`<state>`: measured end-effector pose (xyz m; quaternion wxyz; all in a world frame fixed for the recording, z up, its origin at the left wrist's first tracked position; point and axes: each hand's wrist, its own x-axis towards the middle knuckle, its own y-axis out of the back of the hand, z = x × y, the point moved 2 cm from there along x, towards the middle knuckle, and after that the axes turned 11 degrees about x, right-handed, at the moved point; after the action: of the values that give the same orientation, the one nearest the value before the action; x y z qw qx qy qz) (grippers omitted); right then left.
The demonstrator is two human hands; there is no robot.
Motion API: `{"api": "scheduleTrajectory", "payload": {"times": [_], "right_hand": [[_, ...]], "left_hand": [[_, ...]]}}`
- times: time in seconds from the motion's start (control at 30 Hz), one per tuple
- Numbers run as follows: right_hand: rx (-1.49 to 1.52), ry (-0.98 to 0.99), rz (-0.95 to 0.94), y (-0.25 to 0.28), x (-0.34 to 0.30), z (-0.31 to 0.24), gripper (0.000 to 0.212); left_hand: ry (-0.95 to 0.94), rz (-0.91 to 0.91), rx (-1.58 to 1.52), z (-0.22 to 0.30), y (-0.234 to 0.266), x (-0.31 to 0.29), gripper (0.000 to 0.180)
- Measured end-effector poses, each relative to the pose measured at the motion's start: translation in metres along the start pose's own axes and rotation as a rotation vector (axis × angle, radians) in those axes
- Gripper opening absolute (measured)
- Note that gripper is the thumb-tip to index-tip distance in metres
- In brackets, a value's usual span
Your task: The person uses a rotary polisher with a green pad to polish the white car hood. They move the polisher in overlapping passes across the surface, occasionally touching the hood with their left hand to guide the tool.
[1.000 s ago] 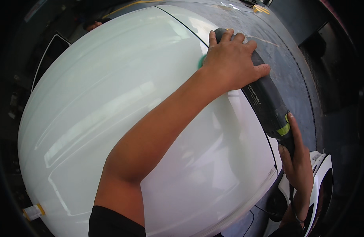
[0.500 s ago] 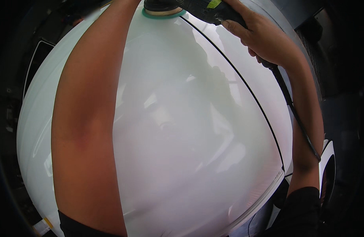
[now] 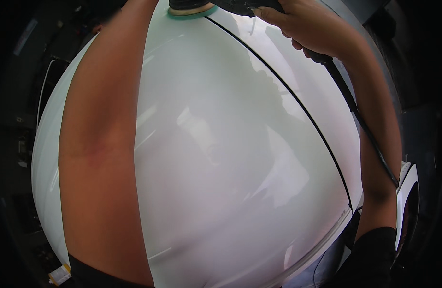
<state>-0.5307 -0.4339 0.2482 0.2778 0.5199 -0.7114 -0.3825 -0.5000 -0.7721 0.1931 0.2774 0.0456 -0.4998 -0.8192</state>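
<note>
My right hand is wrapped round the handle of a black car polisher at the top of the view. Its green-edged pad lies against the glossy white car bodywork, beside a dark panel gap. The top of the polisher runs out of the picture. My left forearm stretches forward over the panel, and the hand at its end is past the upper edge. From the polisher's rear, a black power cord runs down along my right forearm.
Light reflections spread over the curved panel. The dark panel gap curves down toward a light-coloured edge at lower right. A white part with a dark curved opening stands beyond my right elbow. A white and yellow item is at lower left.
The polisher and my right hand have shifted slightly up and left in the picture. The bodywork's outline has moved a little to the right as the view shifted.
</note>
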Motion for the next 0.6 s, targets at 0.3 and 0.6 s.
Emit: {"api": "scheduleTrajectory", "payload": {"times": [0.3, 0.6], "right_hand": [[0.036, 0.049, -0.140, -0.007, 0.015, -0.001, 0.067], [-0.063, -0.083, 0.010, 0.022, -0.019, -0.012, 0.066]], "left_hand": [[0.117, 0.079, 0.176, -0.013, 0.035, -0.059, 0.046], [-0.011, 0.122, 0.090, 0.037, 0.038, -0.028, 0.052]]}}
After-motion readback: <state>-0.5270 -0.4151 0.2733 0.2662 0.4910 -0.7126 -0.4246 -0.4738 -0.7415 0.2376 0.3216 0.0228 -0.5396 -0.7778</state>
